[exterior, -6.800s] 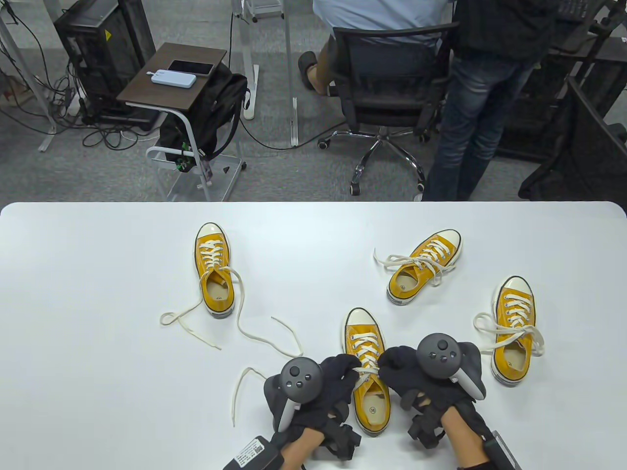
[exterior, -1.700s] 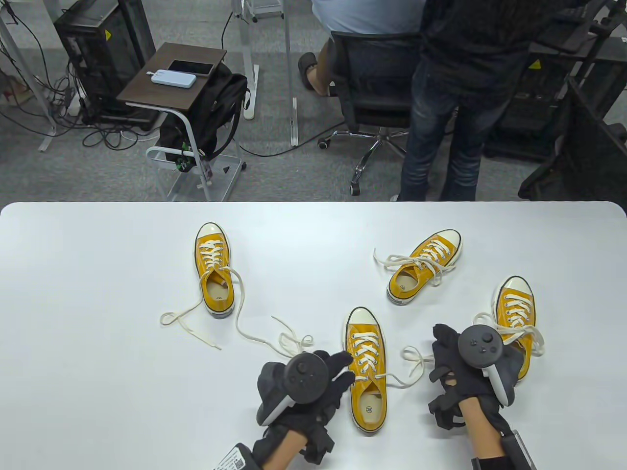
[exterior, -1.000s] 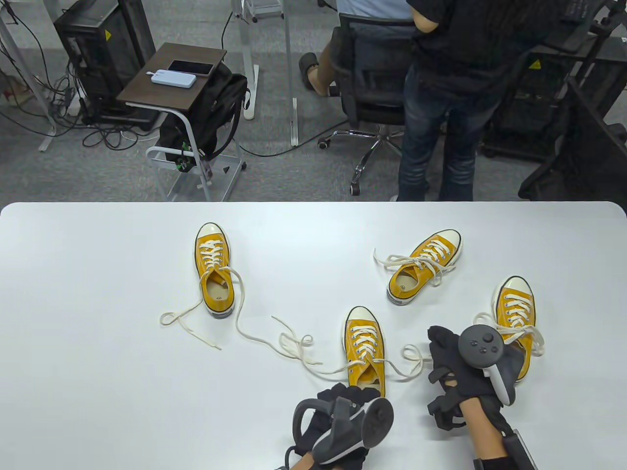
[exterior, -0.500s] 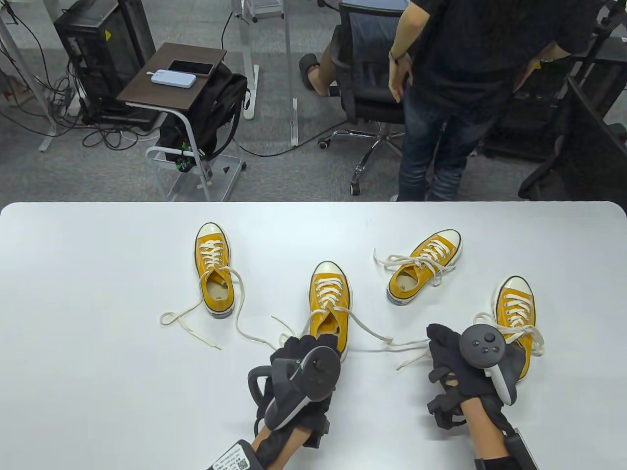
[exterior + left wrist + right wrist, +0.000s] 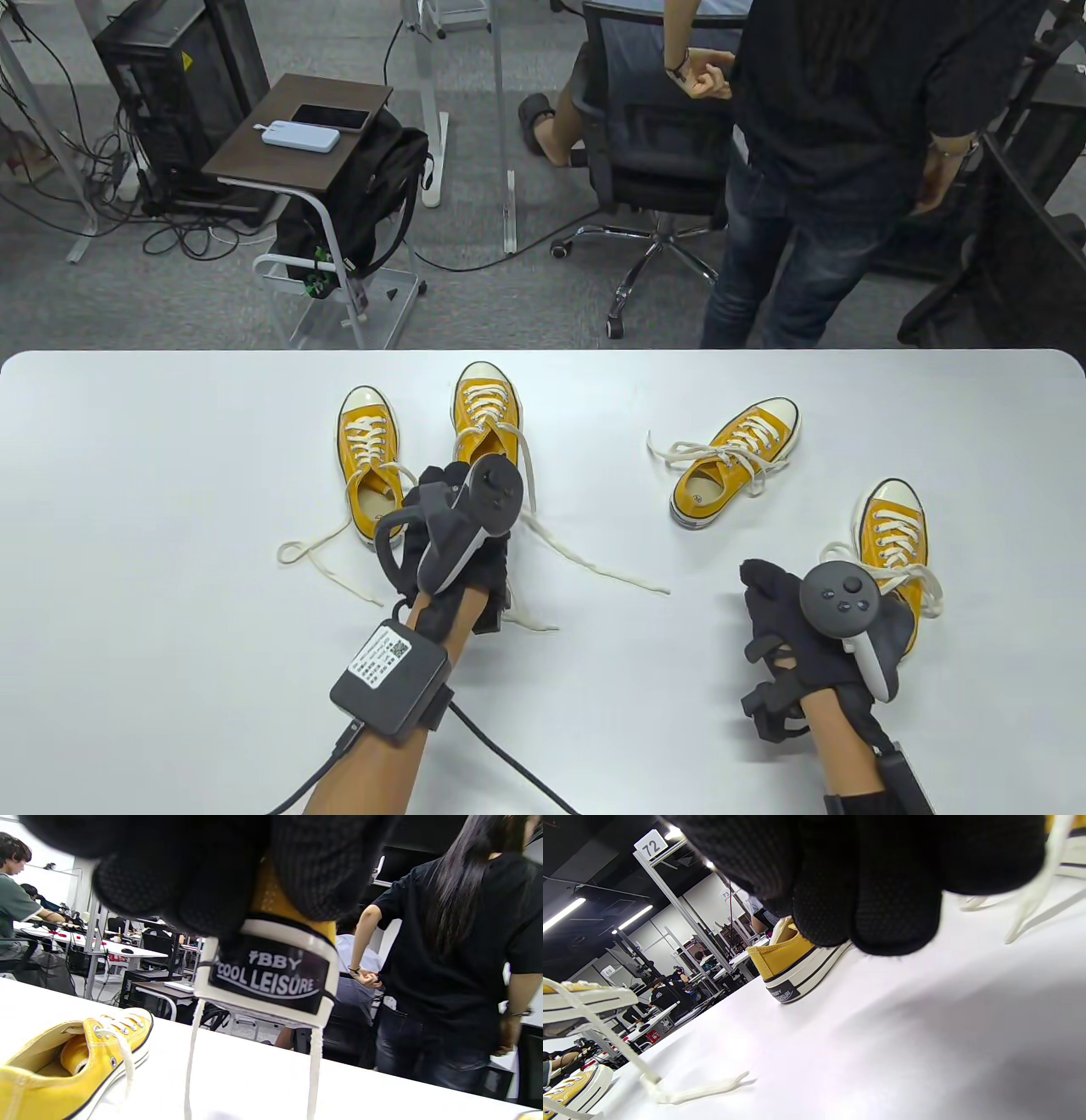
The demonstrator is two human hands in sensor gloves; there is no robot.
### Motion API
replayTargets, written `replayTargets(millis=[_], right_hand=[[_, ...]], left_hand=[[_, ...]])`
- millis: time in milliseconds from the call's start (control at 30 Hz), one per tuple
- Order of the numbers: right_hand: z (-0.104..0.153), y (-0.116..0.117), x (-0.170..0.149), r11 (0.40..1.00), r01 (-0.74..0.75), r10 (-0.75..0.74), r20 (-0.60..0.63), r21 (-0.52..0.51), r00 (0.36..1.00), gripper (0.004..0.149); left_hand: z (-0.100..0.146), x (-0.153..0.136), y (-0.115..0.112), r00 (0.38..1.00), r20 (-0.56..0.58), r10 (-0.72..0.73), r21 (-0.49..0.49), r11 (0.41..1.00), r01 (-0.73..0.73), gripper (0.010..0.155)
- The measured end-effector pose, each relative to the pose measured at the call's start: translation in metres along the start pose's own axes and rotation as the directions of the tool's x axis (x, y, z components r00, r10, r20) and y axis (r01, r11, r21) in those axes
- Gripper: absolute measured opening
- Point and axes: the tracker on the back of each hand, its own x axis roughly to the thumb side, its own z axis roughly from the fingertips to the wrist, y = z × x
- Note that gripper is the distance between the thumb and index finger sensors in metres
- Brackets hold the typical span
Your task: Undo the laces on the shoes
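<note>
Four yellow canvas shoes with cream laces lie on the white table. My left hand grips the heel of one shoe, set beside the far-left shoe. Both have loose laces, and the held shoe's lace trails to the right. In the left wrist view my fingers hold the labelled heel. My right hand rests empty on the table next to the right shoe, whose bow is tied. A tilted shoe with a knotted lace lies behind it.
A person in black stands just beyond the table's far edge, by an office chair. A side table with a phone stands back left. My left wrist cable runs over the near table.
My left hand let go of the lace, took the near middle shoe by its heel and slid it up and left beside the far-left shoe. The right hand released the lace and stayed still.
</note>
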Motion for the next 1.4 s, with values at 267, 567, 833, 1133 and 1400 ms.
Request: replayTargets(millis=[267,567,833,1133,1400], right_hand=[[-0.002,0.0,-0.001,1.0,-0.009,0.009,-0.011,0.0,1.0,0.043],[-0.004,0.002,-0.003,1.0,-0.019,0.019,-0.024,0.014,1.0,0.043],[-0.003,0.003,-0.003,0.999,-0.022,0.022,-0.017,0.027,1.0,0.043],[-0.003,0.005,-0.004,0.999,-0.014,0.015,-0.018,0.04,1.0,0.044],[0.003,0.001,0.006,1.0,-0.023,0.022,0.023,0.022,0.999,0.049]], left_hand=[[-0.031,-0.013,-0.048,0.996,-0.084,-0.033,-0.027,0.999,0.031,0.04],[-0.022,-0.035,-0.099,0.986,-0.121,-0.116,-0.082,0.991,0.106,0.039],[-0.01,-0.042,-0.114,0.977,-0.129,-0.167,-0.175,0.974,0.143,0.051],[0.031,-0.037,-0.068,0.994,-0.11,0.019,-0.211,0.977,-0.043,0.061],[0.086,-0.038,-0.074,0.97,-0.099,0.222,-0.351,0.904,-0.243,0.059]])
